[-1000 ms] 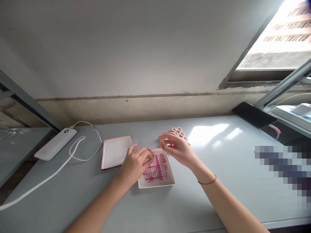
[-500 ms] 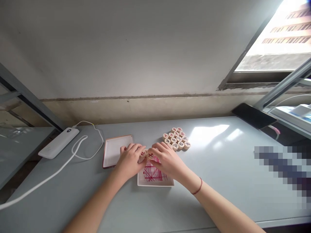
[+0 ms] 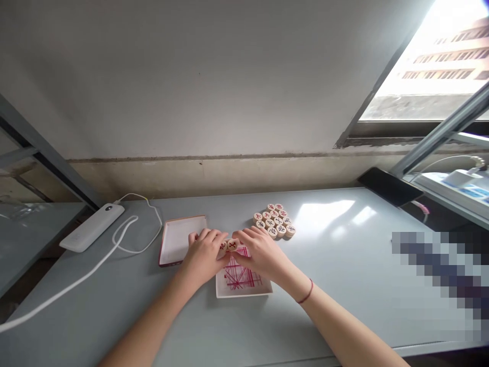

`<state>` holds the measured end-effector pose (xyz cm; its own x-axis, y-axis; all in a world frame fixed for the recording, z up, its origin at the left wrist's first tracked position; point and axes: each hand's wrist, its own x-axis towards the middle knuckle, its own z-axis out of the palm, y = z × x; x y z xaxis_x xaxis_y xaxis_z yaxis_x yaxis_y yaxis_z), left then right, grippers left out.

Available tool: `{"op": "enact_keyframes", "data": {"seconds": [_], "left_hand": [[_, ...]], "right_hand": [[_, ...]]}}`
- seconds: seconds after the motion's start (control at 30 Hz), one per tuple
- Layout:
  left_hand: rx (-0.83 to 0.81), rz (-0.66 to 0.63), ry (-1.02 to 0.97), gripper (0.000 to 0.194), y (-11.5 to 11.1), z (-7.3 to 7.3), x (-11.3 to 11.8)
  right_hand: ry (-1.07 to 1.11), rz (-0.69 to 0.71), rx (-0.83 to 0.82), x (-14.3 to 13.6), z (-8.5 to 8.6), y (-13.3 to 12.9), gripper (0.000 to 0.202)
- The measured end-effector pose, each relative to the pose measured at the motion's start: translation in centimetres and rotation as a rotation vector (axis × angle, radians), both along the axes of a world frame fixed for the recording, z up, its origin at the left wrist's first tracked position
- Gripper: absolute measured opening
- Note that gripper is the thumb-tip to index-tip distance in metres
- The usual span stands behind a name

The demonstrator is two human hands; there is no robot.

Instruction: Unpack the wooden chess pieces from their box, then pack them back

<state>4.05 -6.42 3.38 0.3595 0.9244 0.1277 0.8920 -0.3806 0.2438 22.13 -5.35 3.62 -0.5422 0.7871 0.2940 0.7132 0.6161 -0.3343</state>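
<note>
Two round wooden xiangqi pieces touch side by side between my hands at the far end of a shallow white box [image 3: 244, 294]. My left hand [image 3: 203, 253] closes on the left xiangqi piece [image 3: 222, 247], marked in red. Thumb and fingers of my right hand [image 3: 262, 251] close round the other xiangqi piece [image 3: 232, 245]. Whether the pieces rest in the box or hang just above it, I cannot tell. Pink-red lines cover the box's floor. Beyond my right hand, several more xiangqi pieces [image 3: 270, 223] stand in a tight block, seemingly stacked.
Left of the box lies a white-lined lid [image 3: 181, 238]. A white power bank [image 3: 92, 228] with a looping white cable [image 3: 89, 277] takes the far left of the grey table [image 3: 324, 285]. A dark phone-like slab [image 3: 389, 186] leans at the right shelf post. The wall closes off the back.
The two held pieces sit closer together, with the right one shifted slightly left along with my right hand. The whole view has also shifted a little.
</note>
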Motion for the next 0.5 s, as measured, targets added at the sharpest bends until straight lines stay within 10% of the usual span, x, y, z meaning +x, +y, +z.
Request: {"op": "enact_keyframes", "data": {"seconds": [0.3, 0.5], "left_hand": [[-0.021, 0.027, 0.007, 0.021, -0.4, -0.2, 1.4], [-0.015, 0.025, 0.012, 0.016, -0.8, -0.1, 1.1]], "right_hand": [[0.025, -0.555, -0.099, 6.4, 2.4, 7.5, 0.025], [-0.331, -0.57, -0.365, 6.8, 2.8, 11.7, 0.033]]}}
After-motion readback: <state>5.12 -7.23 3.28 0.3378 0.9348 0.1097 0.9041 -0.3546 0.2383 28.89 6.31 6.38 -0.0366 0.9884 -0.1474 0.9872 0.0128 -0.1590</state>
